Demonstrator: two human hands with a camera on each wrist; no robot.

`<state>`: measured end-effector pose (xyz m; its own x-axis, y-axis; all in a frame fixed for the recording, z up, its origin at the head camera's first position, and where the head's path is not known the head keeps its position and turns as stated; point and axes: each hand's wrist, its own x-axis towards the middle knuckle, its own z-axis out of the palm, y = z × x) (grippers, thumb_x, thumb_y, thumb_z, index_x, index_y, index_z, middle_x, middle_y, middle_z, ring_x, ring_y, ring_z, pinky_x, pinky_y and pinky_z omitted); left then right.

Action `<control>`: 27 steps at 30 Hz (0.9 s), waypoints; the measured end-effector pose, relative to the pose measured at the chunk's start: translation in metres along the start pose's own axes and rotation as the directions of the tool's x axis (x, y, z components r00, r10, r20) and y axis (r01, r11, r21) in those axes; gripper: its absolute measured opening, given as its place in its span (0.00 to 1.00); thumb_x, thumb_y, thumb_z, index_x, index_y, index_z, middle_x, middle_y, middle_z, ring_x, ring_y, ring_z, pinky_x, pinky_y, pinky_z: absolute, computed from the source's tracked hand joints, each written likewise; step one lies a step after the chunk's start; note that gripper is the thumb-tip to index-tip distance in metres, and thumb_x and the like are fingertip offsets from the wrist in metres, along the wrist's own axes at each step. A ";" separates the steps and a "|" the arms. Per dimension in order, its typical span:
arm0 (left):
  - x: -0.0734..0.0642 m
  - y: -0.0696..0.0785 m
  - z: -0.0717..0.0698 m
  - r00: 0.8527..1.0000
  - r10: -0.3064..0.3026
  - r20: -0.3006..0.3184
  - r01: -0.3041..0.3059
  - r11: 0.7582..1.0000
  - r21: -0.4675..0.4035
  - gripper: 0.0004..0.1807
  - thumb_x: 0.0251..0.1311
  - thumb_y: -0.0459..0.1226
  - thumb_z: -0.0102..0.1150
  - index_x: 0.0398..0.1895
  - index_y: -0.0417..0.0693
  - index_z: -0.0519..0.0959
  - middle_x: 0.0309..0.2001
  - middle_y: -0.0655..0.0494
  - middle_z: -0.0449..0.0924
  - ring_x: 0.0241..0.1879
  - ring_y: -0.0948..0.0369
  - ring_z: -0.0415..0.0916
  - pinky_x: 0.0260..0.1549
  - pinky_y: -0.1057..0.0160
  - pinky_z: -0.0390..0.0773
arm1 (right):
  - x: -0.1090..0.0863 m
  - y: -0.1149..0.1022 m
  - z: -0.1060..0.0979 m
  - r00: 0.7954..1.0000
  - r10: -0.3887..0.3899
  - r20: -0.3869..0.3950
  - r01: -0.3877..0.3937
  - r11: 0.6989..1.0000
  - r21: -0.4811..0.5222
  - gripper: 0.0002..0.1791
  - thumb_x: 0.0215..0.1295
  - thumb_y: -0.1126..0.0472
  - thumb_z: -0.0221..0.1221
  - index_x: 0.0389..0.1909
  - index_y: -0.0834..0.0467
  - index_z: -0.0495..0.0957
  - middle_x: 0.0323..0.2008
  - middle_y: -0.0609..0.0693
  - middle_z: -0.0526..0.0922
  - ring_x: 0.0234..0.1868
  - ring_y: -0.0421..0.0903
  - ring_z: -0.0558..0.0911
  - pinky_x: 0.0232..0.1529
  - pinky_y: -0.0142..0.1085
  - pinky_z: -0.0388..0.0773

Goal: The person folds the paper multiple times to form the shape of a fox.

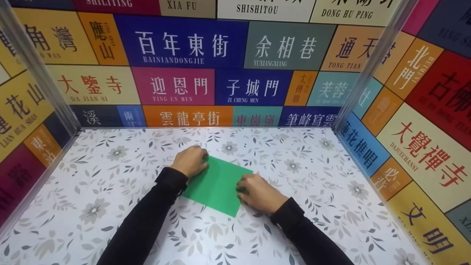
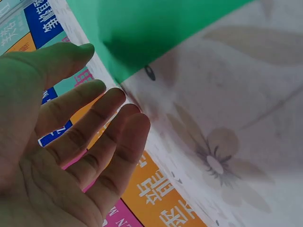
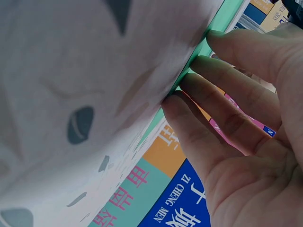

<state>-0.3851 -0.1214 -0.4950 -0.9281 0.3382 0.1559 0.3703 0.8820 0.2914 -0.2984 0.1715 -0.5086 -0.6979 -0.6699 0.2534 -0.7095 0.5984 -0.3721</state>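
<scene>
A green sheet of paper (image 1: 215, 187) lies at a slant on the floral-patterned table surface (image 1: 147, 228). My left hand (image 1: 189, 162) is at its upper left corner. In the left wrist view the thumb and fingers of that hand (image 2: 90, 137) are spread apart, loosely bent, with the fingertips close to the green paper's corner (image 2: 142, 28). At the right side of the sheet is my right hand (image 1: 261, 193). The right wrist view has this hand's thumb and fingertips (image 3: 173, 106) touching along the paper's edge (image 3: 201, 49), without closing round it.
Upright panels covered in coloured street-name signs, such as the blue sign (image 1: 180, 42) and the cream sign (image 1: 423, 158), enclose the table at the back and both sides. Metal strips (image 1: 362, 70) run along the corners where the panels meet.
</scene>
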 end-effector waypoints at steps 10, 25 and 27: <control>0.006 0.002 0.005 0.999 -0.009 -0.050 0.011 1.000 0.027 0.12 0.70 0.35 0.77 0.51 0.36 0.93 0.48 0.40 0.91 0.49 0.41 0.91 0.51 0.39 0.93 | -0.001 -0.001 0.001 0.999 -0.034 -0.013 0.034 0.999 -0.013 0.08 0.71 0.70 0.76 0.48 0.66 0.95 0.47 0.60 0.95 0.50 0.57 0.94 0.57 0.48 0.95; 0.010 0.006 0.003 0.999 -0.011 -0.039 0.012 0.999 0.042 0.11 0.71 0.37 0.77 0.47 0.37 0.93 0.48 0.39 0.89 0.47 0.39 0.90 0.50 0.37 0.93 | -0.001 0.000 0.000 0.999 -0.031 -0.012 0.031 0.999 -0.015 0.07 0.71 0.69 0.76 0.48 0.65 0.94 0.46 0.59 0.94 0.47 0.55 0.94 0.55 0.46 0.96; 0.010 0.007 0.002 0.999 -0.011 -0.042 0.012 0.999 0.041 0.11 0.71 0.37 0.77 0.46 0.37 0.94 0.47 0.39 0.88 0.47 0.39 0.90 0.49 0.37 0.93 | -0.001 0.000 -0.001 1.000 -0.027 -0.013 0.027 1.000 -0.016 0.08 0.71 0.69 0.76 0.48 0.65 0.94 0.46 0.59 0.94 0.47 0.55 0.94 0.55 0.46 0.96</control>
<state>-0.3922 -0.1109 -0.4935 -0.9294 0.3147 0.1926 0.3571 0.8987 0.2547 -0.2982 0.1722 -0.5083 -0.6795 -0.6803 0.2746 -0.7295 0.5872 -0.3507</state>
